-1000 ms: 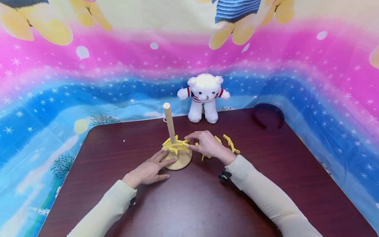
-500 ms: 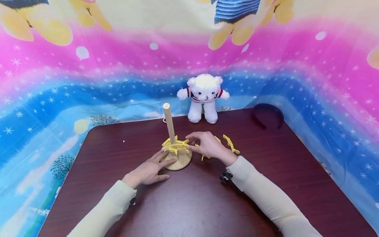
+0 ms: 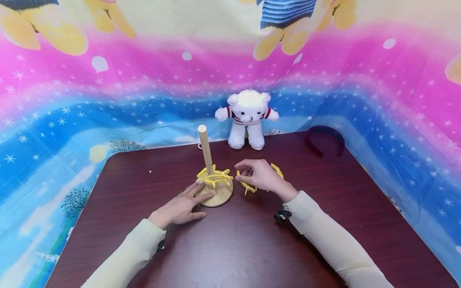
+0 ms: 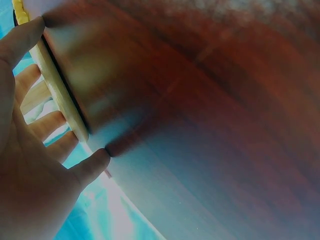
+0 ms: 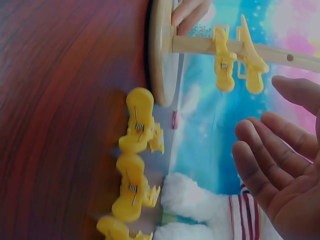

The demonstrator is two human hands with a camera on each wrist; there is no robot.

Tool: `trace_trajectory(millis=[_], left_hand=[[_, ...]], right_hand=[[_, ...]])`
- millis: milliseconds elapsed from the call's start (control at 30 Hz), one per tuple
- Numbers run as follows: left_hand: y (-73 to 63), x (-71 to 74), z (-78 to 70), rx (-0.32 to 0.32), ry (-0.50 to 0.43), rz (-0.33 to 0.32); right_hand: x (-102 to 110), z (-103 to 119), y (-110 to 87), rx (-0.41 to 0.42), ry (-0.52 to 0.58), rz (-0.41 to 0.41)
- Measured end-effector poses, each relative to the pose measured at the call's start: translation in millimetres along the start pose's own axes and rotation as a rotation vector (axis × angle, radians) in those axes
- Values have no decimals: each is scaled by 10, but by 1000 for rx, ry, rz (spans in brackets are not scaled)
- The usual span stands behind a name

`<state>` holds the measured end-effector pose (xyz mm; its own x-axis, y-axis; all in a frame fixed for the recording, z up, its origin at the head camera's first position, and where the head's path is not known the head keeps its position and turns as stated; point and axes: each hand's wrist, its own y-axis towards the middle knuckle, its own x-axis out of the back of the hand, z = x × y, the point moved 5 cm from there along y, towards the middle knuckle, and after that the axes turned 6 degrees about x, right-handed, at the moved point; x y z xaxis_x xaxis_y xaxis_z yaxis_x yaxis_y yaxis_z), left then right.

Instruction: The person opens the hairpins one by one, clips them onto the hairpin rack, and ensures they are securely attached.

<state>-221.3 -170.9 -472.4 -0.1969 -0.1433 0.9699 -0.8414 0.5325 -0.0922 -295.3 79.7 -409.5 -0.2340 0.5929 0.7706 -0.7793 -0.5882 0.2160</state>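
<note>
A wooden post (image 3: 205,148) rises from a round base (image 3: 224,196). Yellow alligator hair clips (image 3: 216,178) are fastened round the post low down; the right wrist view shows two, a nearer clip (image 5: 224,60) and an outer clip (image 5: 253,65). My left hand (image 3: 181,205) rests its extended fingers on the base's near left side, thumb on the table. Just right of the fastened clips hovers my right hand (image 3: 264,177), its relaxed, slightly bent fingers apart from the thumb and holding nothing. Loose yellow clips (image 3: 248,189) lie on the table beneath it, partly hidden by it.
In the right wrist view a loose clip (image 5: 140,120) lies closest to the base, with more beyond. A white teddy bear (image 3: 248,120) stands at the table's back edge. A dark headband (image 3: 325,132) sits at the back right. Patterned cloth (image 3: 162,108) hangs behind.
My right hand has let go of the clip on the post and moved right, over the loose clips. The left hand has stayed on the base.
</note>
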Motion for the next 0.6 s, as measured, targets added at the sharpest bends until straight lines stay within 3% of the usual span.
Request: trace_trajectory(millis=[600], left_hand=[[-4,-12,5,2,4,7]], right_hand=[[257,-367,-326,-85,3,-51]])
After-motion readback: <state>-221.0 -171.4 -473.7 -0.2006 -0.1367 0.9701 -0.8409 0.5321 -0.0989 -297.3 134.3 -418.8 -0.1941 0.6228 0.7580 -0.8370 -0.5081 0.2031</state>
